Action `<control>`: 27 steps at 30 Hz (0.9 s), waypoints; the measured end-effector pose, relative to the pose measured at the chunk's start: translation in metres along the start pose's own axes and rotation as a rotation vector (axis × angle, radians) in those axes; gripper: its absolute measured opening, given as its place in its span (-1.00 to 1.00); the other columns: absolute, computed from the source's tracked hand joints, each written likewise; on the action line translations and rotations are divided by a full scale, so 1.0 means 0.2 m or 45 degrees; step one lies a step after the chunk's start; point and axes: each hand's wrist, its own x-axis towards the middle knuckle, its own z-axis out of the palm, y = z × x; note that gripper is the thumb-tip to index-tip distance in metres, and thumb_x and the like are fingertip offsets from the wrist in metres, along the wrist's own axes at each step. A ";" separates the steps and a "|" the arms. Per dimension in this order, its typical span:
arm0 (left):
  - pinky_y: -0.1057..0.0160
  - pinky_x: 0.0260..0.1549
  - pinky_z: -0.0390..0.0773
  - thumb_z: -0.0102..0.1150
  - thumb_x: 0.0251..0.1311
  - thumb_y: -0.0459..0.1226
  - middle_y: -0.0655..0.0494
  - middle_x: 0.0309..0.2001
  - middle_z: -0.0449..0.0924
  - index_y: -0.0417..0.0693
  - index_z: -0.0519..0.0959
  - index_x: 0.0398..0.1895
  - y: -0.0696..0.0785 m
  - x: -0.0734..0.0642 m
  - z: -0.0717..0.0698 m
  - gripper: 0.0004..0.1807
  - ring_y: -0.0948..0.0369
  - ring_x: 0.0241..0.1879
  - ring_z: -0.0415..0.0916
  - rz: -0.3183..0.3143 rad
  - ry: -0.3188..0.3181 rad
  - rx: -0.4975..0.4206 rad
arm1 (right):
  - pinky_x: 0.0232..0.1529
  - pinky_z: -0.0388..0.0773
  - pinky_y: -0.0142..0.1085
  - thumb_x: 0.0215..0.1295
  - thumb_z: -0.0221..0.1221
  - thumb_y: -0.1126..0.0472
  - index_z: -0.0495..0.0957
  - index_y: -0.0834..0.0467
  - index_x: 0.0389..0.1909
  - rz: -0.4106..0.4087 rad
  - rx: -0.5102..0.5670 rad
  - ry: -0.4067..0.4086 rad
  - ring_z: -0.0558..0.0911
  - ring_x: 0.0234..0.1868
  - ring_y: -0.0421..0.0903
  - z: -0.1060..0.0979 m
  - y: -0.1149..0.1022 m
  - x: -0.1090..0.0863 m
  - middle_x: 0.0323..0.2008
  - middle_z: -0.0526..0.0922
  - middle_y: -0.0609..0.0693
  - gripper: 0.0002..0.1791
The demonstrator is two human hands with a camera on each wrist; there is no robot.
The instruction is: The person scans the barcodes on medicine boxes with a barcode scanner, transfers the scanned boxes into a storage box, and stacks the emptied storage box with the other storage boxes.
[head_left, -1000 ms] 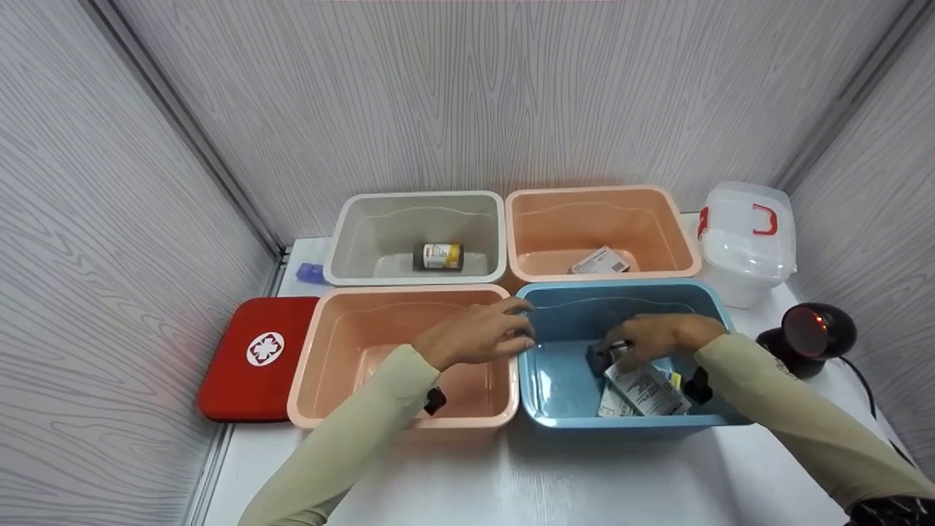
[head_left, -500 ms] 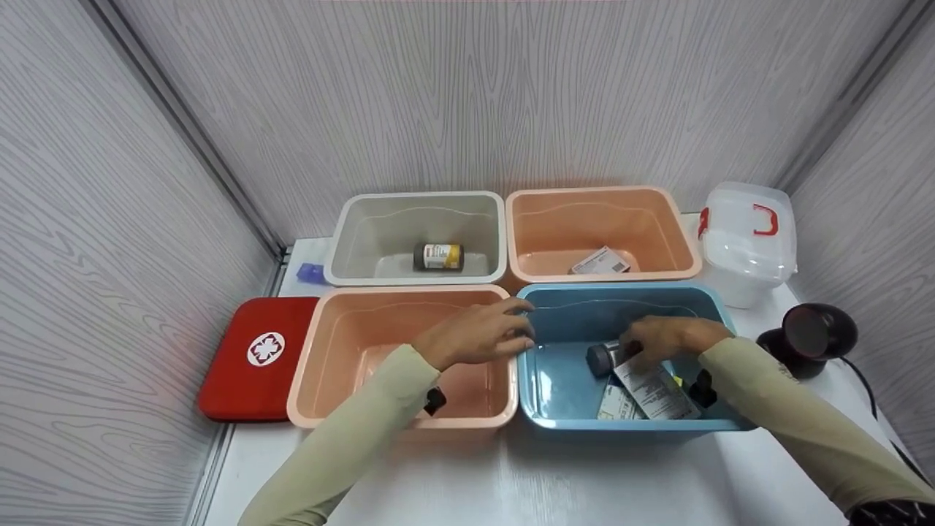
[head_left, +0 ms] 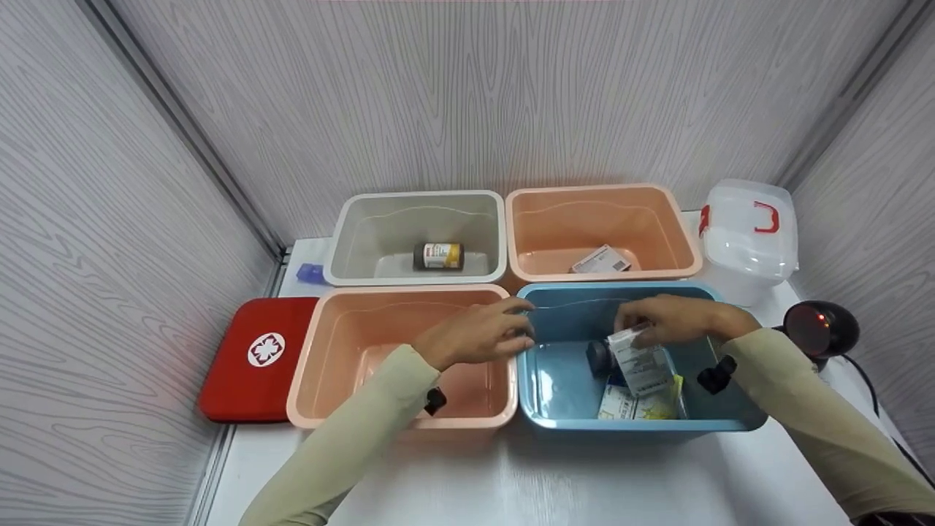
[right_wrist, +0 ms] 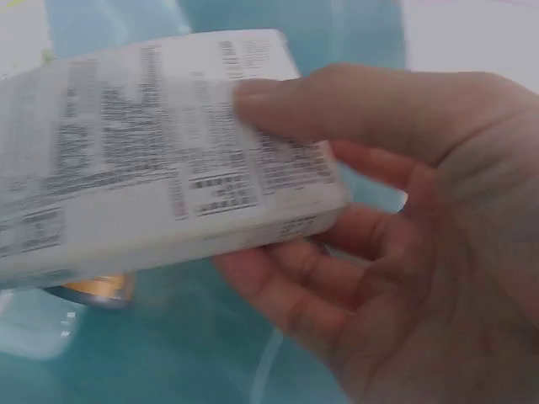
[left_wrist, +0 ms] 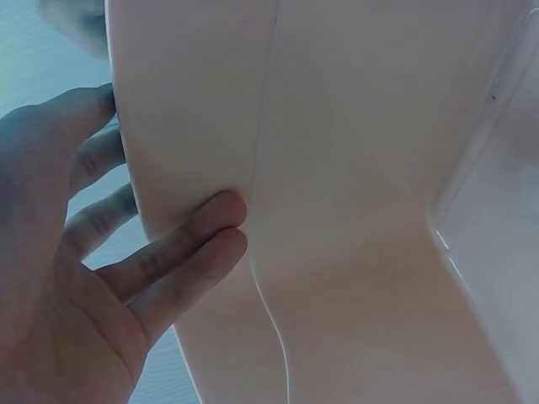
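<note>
- White printed box [head_left: 643,369] is pinched at one end by the right hand [head_left: 676,319]: thumb on the printed face, other fingers under it. It hangs tilted from these fingers toward the person, within the blue bin [head_left: 606,424].
- Left hand [head_left: 478,334] holds nothing; its fingers are slightly bent and spread, at the rim between the front orange bin [head_left: 402,422] and the blue bin. How firmly they touch, I cannot tell.
- Dark bottle [head_left: 600,358] lies below and left of the right fingertips, close beside the held box, which partly covers it.
- White-and-yellow packaging [head_left: 617,405] is under the held box, below the fingers; whether it is one piece or several, I cannot tell.
- Beyond the right fingers stands the rear orange bin [head_left: 592,208], with a small white box [head_left: 601,260].
- Beyond the left fingers, the grey bin [head_left: 387,219] contains a yellow-labelled bottle [head_left: 440,256].
</note>
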 end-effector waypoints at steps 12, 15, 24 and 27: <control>0.03 0.35 0.63 0.06 0.68 0.02 -0.03 0.63 0.32 0.07 0.71 0.21 -0.01 0.01 0.00 -0.64 0.05 0.31 0.60 -0.042 -0.010 -0.061 | 0.21 0.70 -0.09 0.47 0.30 0.41 0.59 0.04 0.15 -0.212 0.152 0.410 0.65 0.08 -0.01 -0.04 -0.06 -0.09 0.09 0.73 -0.03 -0.66; 0.04 0.33 0.64 0.06 0.69 0.01 -0.04 0.62 0.33 0.06 0.71 0.20 -0.01 0.01 0.00 -0.65 0.05 0.26 0.65 -0.020 0.004 -0.042 | 0.20 0.71 -0.14 0.46 0.32 0.40 0.62 0.04 0.17 -0.202 0.145 0.493 0.65 0.09 -0.02 -0.04 -0.07 -0.11 0.12 0.73 -0.02 -0.65; 0.06 0.32 0.64 0.05 0.69 0.00 -0.06 0.62 0.34 0.07 0.71 0.18 -0.02 0.01 0.02 -0.66 0.05 0.29 0.63 -0.003 0.029 -0.033 | -0.05 0.63 -0.42 0.48 0.36 0.30 0.69 0.03 0.24 -0.282 0.018 0.762 0.62 -0.07 -0.14 -0.04 -0.04 -0.17 0.00 0.70 -0.07 -0.64; 0.06 0.31 0.65 0.04 0.69 0.01 -0.05 0.62 0.34 0.08 0.71 0.18 -0.02 0.01 0.02 -0.65 0.06 0.27 0.64 -0.008 0.027 -0.042 | -0.02 0.62 -0.47 0.50 0.35 0.28 0.65 0.07 0.26 -0.263 0.062 0.820 0.63 -0.06 -0.18 -0.04 -0.03 -0.20 0.01 0.70 -0.05 -0.64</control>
